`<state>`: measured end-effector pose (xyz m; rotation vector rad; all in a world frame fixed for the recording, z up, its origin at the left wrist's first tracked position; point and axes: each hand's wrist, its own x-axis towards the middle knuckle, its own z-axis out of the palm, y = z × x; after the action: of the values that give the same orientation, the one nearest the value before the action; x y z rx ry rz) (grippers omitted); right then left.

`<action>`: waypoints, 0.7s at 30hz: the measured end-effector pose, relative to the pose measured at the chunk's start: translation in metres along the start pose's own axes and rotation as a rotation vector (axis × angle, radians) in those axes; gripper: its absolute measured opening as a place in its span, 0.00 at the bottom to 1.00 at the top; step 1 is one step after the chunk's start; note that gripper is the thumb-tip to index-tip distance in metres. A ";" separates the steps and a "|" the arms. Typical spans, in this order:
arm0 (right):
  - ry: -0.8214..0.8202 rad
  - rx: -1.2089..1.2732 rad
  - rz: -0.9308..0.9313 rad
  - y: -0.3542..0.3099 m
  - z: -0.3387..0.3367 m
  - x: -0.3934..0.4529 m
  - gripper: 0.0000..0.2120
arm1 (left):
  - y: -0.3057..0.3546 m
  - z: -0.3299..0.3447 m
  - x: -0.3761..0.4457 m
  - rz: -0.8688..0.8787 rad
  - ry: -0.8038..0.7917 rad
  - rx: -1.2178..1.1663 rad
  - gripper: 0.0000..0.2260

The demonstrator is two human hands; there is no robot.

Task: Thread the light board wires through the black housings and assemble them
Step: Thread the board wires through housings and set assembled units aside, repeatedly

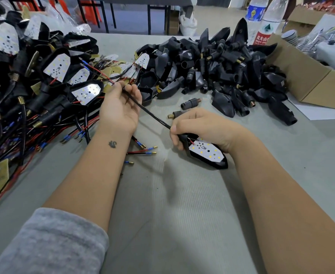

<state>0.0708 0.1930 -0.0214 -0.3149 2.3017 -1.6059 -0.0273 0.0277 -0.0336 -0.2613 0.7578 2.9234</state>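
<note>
My right hand [202,127] grips a black housing [216,164] with a white light board [207,152] seated in it, low on the grey table. A black sleeved wire [150,113] runs taut from the housing's neck up and left to my left hand [121,105], which pinches it between curled fingers. Red and black wire ends stick out past the left fingers. A heap of empty black housings [218,68] lies at the back centre. A pile of assembled units [34,80] with boards and wires fills the left.
Loose wires with blue sleeves and brass tips [143,151] lie under my left forearm. Two small black connectors [190,104] sit just beyond my right hand. A cardboard box [308,76] and plastic bottles [261,22] stand at the back right.
</note>
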 end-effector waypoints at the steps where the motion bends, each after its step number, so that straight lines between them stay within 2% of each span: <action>1: -0.013 0.013 0.001 0.001 0.000 0.000 0.13 | 0.000 0.000 0.000 0.006 0.003 0.005 0.13; 5: -0.038 0.078 0.007 0.003 -0.002 0.001 0.11 | 0.000 0.000 0.002 0.053 0.004 0.203 0.12; 11: 0.012 0.064 -0.002 0.002 -0.004 -0.002 0.15 | -0.007 0.001 0.001 0.144 0.013 0.544 0.13; 14: 0.217 0.140 0.015 0.004 -0.002 0.004 0.15 | -0.009 0.000 0.000 0.141 -0.006 0.626 0.12; 16: 0.476 0.137 -0.055 0.008 -0.006 0.010 0.13 | -0.010 -0.001 0.000 0.132 -0.022 0.678 0.11; 18: 0.725 0.011 -0.129 0.015 -0.013 0.014 0.10 | -0.011 0.000 0.000 0.130 -0.049 0.741 0.11; 19: 0.799 -0.066 -0.144 0.019 -0.015 0.015 0.08 | -0.012 0.000 0.000 0.137 -0.068 0.776 0.11; 21: 0.836 -0.201 -0.154 0.023 -0.013 0.018 0.06 | -0.014 0.000 -0.001 0.163 -0.109 0.844 0.11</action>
<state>0.0490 0.2058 -0.0412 0.1945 3.1244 -1.8103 -0.0239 0.0402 -0.0403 0.0466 1.9340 2.4183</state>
